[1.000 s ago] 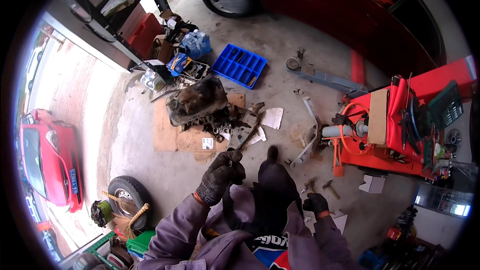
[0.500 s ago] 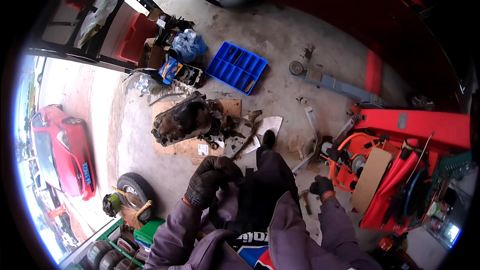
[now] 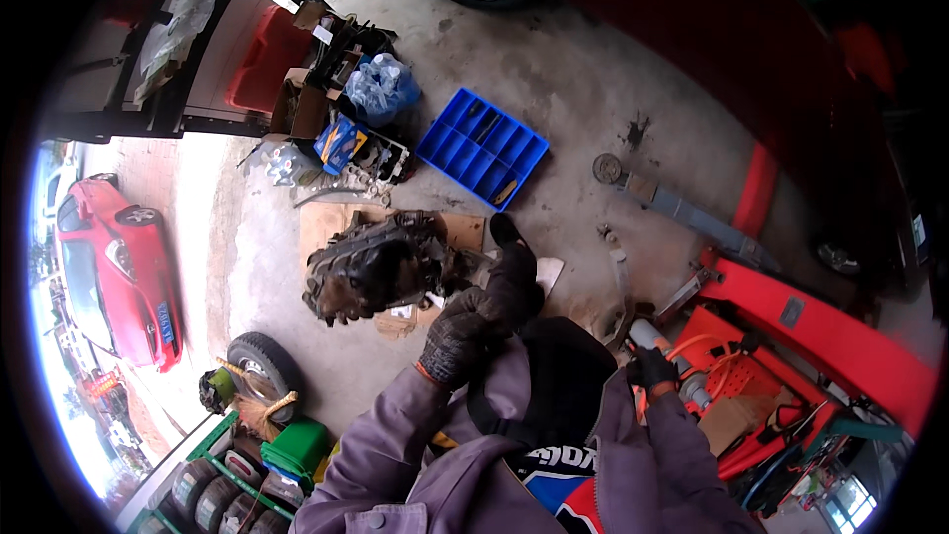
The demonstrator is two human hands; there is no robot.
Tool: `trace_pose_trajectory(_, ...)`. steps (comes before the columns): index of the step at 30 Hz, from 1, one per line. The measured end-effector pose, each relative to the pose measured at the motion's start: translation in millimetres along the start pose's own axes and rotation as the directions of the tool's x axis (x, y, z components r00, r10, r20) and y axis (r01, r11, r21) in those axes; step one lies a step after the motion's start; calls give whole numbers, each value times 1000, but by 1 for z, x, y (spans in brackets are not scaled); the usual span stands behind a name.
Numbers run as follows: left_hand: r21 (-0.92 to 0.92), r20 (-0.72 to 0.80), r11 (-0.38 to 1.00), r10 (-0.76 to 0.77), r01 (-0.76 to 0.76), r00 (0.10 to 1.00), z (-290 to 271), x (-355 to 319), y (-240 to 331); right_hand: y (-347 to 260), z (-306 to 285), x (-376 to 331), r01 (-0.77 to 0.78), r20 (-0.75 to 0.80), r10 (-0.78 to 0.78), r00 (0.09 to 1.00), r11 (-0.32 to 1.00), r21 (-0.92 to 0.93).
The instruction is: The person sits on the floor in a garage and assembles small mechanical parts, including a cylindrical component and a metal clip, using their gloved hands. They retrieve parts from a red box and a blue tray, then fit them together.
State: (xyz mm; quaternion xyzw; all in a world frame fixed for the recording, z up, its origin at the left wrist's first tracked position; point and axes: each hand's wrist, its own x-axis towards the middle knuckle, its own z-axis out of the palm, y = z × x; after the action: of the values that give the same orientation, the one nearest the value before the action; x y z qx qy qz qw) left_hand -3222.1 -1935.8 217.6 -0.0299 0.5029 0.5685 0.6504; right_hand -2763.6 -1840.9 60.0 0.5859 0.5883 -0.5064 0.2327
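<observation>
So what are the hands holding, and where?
Cannot tell for sure. The gloved left hand is curled against the dark trouser leg; the gloved right hand hangs beside an orange hose.

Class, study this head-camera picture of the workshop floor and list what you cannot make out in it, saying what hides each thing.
- Left hand: gloved, raised over dark clothing; whether it grips anything is unclear.
- Right hand: small, dark-gloved; its fingers merge with the orange hose nearby.
- Greasy engine part: details blurred, right end hidden by the left hand.
- Blue tray: contents too small.
</observation>
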Motion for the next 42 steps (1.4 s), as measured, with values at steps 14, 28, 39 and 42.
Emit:
trace_pose_trajectory(14,-62,-251,982,155,-176,956,-18,93,108,-276,-168,86,-120,-13,185,983,688,716)
trace_pose_trajectory(28,-184,-668,836,279,-516,690,56,62,107,-308,-281,297,-316,332,149,932,783,535)
trace_pose_trajectory(39,-423,-561,768,196,-481,805,128,69,146,-319,-328,362,-163,148,107,983,877,453)
trace_pose_trajectory(42,-371,-628,789,176,-490,759,140,63,141,-318,-322,382,-172,226,94,970,918,358)
